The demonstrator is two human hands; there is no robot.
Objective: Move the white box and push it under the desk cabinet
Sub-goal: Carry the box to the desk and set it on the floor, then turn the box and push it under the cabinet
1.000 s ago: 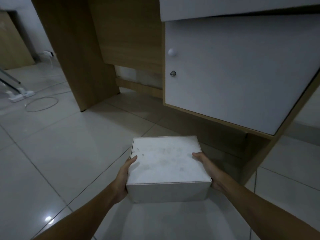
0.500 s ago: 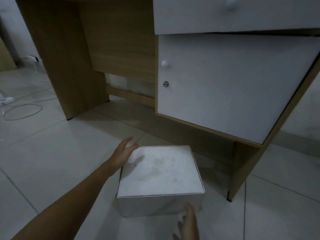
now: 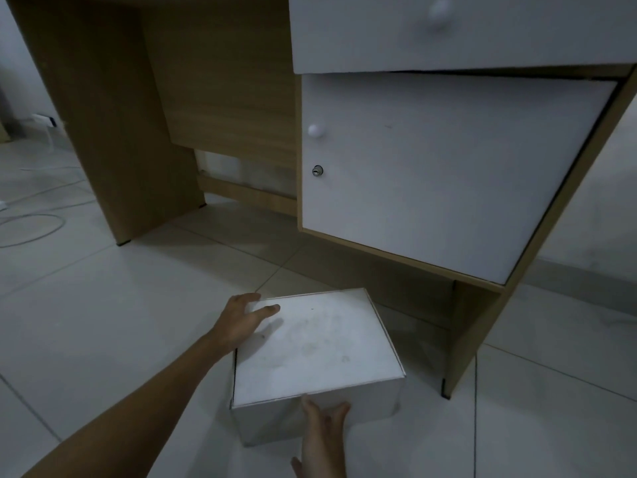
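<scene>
The white box (image 3: pixel 320 353) rests on the tiled floor just in front of the desk cabinet (image 3: pixel 437 174), whose white door hangs above a dark gap over the floor. My left hand (image 3: pixel 241 322) lies flat on the box's top far-left corner, fingers spread. My right hand (image 3: pixel 324 432) presses its fingertips flat against the box's near side wall. Neither hand wraps around the box.
The wooden cabinet side panel (image 3: pixel 472 343) stands to the right of the box. A wooden desk leg panel (image 3: pixel 110 125) stands at the left, with open knee space between. White cables (image 3: pixel 31 229) lie on the floor at far left. A drawer front (image 3: pixel 448 29) sits above the door.
Both hands let go of the box's sides after setting it on the floor. The left hand moved onto the top corner; the right hand came up against the near wall.
</scene>
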